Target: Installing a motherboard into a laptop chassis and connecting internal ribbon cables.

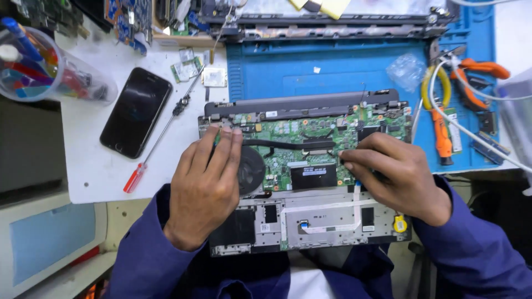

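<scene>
An opened laptop base (310, 221) lies in front of me, its green motherboard (293, 138) exposed with a round black fan (252, 169) and a black heat pipe. My left hand (205, 188) rests flat on the left end of the board, fingertips at its top left corner, partly covering the fan. My right hand (396, 174) presses fingertips onto the right part of the board beside a black chip cover. Neither hand holds a tool. Blue sleeves cover both forearms.
A black phone (136, 111) and a red-handled screwdriver (160, 135) lie on the white table at left. A clear cup of pens (39, 66) stands far left. Orange pliers (443, 111), cutters and white cables sit on the blue mat (332, 69) at right.
</scene>
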